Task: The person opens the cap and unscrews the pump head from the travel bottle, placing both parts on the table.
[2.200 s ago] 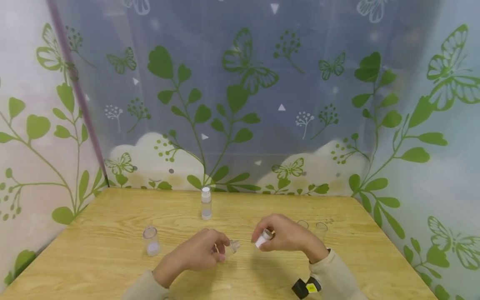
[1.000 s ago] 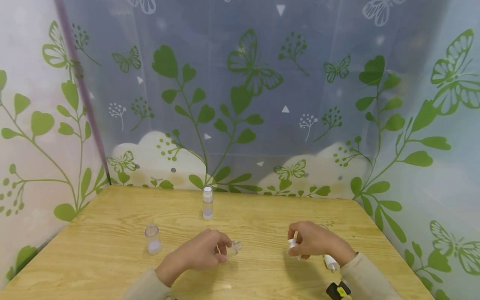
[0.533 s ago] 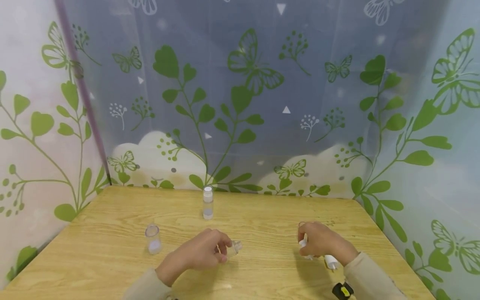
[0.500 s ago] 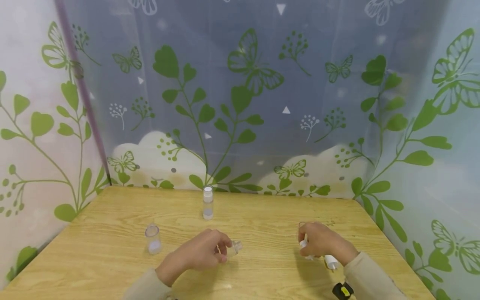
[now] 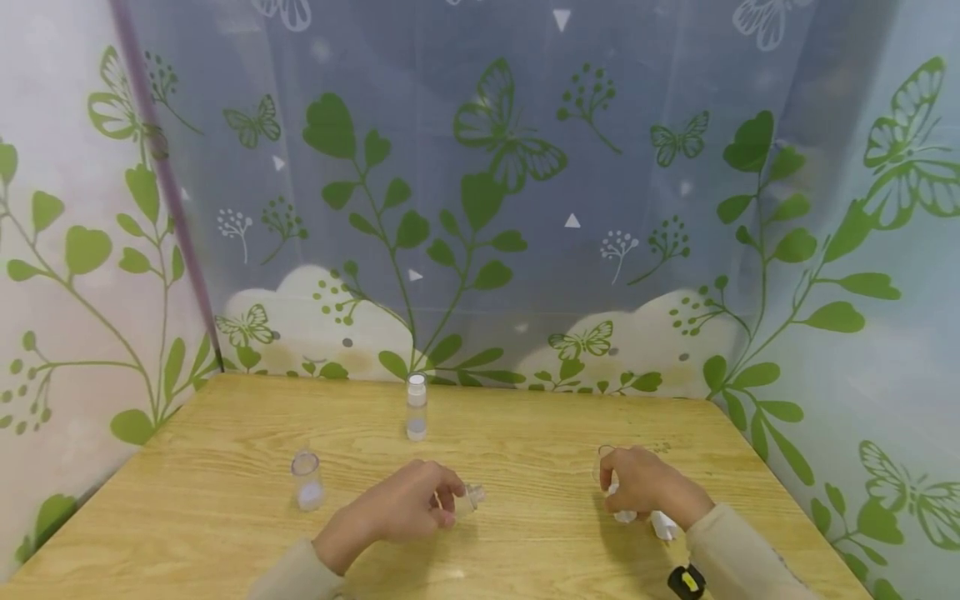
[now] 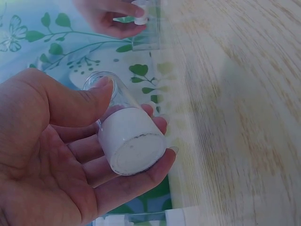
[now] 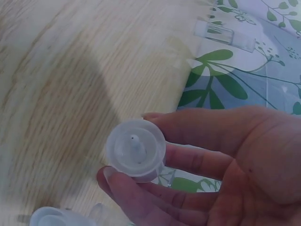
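My left hand grips a small clear bottle with a white base, tilted so its open neck faces right in the head view. In the left wrist view the thumb presses its clear side and the fingers curl behind it. Low over the right side of the table, my right hand pinches a white pump head between thumb and fingers. Its round underside with a small centre nozzle faces the right wrist camera. Another white pump piece lies beside that hand, and a clear cap shows just behind the fingers.
An assembled pump bottle stands near the back edge of the wooden table. At left stands a clear container with a white part low inside. A patterned curtain encloses the back and sides.
My right hand has moved right, away from the left hand, carrying the white pump head, and over the last half second has dipped slightly. The left hand with the bottle has stayed nearly still.
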A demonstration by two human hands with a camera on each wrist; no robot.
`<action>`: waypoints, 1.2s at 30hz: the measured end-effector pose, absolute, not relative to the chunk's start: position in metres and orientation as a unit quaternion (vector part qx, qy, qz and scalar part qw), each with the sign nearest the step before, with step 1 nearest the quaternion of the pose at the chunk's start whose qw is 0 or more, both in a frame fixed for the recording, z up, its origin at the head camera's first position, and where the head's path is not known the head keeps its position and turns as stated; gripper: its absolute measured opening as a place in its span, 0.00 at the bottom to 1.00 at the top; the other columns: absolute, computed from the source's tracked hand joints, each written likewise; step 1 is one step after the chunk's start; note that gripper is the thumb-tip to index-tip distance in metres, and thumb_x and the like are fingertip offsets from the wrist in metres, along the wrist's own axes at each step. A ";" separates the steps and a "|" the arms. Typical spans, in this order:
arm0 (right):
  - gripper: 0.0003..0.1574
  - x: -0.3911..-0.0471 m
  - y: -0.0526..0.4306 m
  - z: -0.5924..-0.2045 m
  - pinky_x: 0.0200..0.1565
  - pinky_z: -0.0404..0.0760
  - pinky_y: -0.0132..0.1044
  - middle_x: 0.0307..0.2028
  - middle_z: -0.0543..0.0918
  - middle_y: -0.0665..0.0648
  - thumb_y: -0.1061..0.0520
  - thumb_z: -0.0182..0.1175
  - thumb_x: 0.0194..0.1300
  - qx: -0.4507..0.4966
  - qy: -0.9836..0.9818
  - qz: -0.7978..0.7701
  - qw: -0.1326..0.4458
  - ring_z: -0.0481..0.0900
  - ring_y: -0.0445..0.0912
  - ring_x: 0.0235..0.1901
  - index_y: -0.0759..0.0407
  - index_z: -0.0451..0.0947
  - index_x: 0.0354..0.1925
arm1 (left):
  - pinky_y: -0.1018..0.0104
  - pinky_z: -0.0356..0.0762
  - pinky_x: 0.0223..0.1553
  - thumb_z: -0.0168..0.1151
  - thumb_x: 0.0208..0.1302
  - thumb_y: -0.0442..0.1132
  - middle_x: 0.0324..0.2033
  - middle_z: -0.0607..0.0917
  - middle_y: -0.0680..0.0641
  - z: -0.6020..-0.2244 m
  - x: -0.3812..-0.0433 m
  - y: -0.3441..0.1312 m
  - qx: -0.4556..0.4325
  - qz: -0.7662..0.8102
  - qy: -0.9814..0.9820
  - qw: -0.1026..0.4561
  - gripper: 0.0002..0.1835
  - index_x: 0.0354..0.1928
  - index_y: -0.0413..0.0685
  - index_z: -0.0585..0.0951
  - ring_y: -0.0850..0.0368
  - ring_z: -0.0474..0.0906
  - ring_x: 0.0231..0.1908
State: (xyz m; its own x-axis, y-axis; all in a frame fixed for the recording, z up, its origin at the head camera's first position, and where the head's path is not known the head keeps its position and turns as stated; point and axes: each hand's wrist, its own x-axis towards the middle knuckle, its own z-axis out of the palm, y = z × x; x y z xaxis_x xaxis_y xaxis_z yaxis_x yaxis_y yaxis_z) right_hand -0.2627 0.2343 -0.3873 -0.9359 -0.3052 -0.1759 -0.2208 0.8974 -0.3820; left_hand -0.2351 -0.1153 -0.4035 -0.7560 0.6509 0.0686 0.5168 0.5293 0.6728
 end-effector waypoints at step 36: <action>0.12 -0.266 0.229 -0.390 0.19 0.78 0.32 0.40 0.81 0.64 0.64 0.74 0.56 -0.116 0.969 -0.159 0.149 0.78 0.46 0.15 0.59 0.78 0.31 | 0.70 0.85 0.43 0.68 0.62 0.26 0.37 0.89 0.46 -0.397 -0.236 -0.115 0.319 0.361 0.868 0.117 0.18 0.55 0.32 0.83 0.59 0.86 0.38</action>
